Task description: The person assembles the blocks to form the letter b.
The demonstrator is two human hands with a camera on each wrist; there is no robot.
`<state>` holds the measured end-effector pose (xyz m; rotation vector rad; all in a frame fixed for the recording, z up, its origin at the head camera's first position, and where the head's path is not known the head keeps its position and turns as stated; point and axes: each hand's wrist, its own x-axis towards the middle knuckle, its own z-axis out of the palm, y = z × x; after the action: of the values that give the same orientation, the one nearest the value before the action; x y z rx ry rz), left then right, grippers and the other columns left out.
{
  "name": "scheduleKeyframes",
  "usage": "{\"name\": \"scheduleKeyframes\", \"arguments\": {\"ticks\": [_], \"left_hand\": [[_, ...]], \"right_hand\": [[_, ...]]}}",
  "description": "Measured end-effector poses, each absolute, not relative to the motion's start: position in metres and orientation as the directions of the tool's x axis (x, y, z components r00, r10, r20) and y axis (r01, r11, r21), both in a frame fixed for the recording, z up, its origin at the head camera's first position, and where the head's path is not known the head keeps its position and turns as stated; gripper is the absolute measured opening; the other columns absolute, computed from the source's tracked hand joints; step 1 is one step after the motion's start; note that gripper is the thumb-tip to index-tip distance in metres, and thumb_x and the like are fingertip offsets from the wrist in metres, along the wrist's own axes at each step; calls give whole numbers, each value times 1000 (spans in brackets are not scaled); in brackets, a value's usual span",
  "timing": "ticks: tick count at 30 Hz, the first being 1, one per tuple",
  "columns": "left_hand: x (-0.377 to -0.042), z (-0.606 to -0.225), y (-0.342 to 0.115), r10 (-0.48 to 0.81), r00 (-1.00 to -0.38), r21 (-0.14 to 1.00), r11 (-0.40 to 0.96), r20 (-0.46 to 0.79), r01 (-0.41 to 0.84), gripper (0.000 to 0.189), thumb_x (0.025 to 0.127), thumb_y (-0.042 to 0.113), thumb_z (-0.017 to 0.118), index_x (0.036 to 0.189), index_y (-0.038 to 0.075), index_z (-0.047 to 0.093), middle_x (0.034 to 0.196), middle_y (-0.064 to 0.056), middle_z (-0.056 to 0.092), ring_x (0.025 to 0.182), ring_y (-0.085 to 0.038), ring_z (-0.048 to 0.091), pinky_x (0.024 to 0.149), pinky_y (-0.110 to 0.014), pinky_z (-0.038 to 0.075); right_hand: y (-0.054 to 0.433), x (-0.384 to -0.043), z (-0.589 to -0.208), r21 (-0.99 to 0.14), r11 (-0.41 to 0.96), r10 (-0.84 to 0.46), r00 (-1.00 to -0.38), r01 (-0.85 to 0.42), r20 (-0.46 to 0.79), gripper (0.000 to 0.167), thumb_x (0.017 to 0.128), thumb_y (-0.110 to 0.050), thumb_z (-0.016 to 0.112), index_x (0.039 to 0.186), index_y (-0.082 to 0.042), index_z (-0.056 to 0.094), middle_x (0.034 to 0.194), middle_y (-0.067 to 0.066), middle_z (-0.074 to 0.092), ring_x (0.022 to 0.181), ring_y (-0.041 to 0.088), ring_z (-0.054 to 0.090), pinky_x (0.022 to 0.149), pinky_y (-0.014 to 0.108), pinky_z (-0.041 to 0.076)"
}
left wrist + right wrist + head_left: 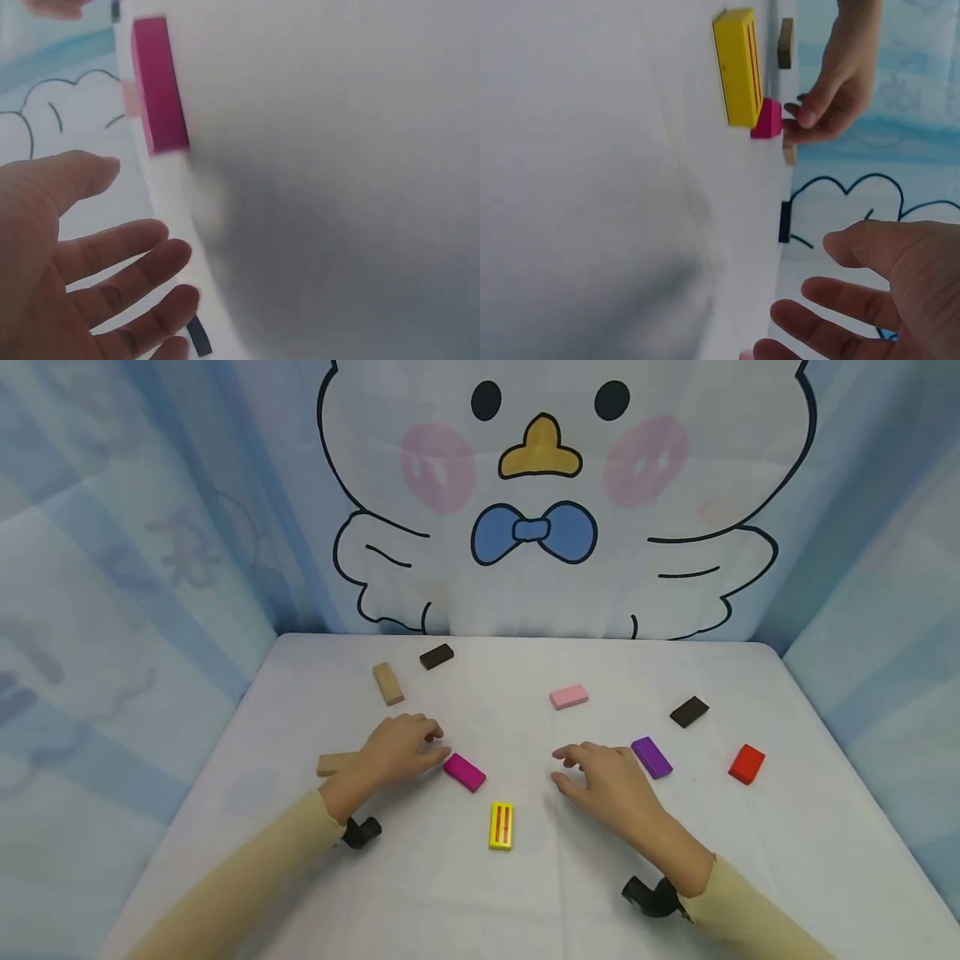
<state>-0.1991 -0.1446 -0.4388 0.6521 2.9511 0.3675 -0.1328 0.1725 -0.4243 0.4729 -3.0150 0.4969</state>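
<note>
My left hand (399, 750) hovers over the left half of the table, fingers loosely bent and holding nothing. Its thumb is near a magenta block (465, 772), which also shows in the left wrist view above the thumb. A wooden block (336, 764) lies partly hidden behind the left wrist. My right hand (603, 777) is above the table with relaxed, spread fingers and nothing in them. Just beyond it lies a purple block (652, 757). Between the hands and nearer to me is a yellow block (501, 826) with red stripes.
Farther back lie a wooden block (387, 683), a dark brown block (437, 657) and a pink block (569, 697). To the right are another dark block (689, 712) and a red block (747, 764). A printed curtain (540, 593) stands behind the white table (420, 902).
</note>
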Motion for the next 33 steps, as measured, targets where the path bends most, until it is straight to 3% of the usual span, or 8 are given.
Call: {"name": "scheduleKeyframes", "arguments": {"ticks": [8,15,18,26,33], "left_hand": [[-170,-437,-126,410,-907,302,857,92,418,25,93,33,78,109,15,74,95,2,71,88,-18,62,83,-37,53],[-151,-436,-112,431,-899,34,900,77,435,28,99,38,71,114,15,74,100,-1,70,87,-21,61,79,-37,52],[-141,-437,-109,425,-903,-14,905,60,425,31,101,38,67,119,14,73,104,-2,70,90,-22,61,80,-37,51],[-122,-437,-103,448,-894,16,894,21,448,34,101,37,68,116,8,71,118,-8,69,100,-23,65,89,-38,57],[-119,-444,-101,485,-874,92,869,45,487,33,105,27,63,125,1,66,125,-13,64,104,-25,68,90,-40,59]], "right_hand": [[147,-93,-439,-385,886,-266,-963,-258,33,27,88,-30,83,112,-19,77,89,-10,71,81,10,66,91,48,51],[140,-76,-445,-407,881,-249,-968,-242,38,31,85,-34,85,111,-22,77,88,-15,70,86,12,63,84,42,51],[135,-73,-448,-433,866,-250,-967,-249,56,34,85,-34,86,114,-22,76,88,-16,69,87,12,61,85,41,50],[123,-74,-453,-439,849,-271,-956,-293,113,46,82,-39,87,123,-22,73,90,-13,69,85,10,63,82,39,50],[118,-76,-456,-390,870,-273,-954,-301,129,48,76,-41,91,117,-20,76,89,-11,70,85,12,62,78,36,48]]}}
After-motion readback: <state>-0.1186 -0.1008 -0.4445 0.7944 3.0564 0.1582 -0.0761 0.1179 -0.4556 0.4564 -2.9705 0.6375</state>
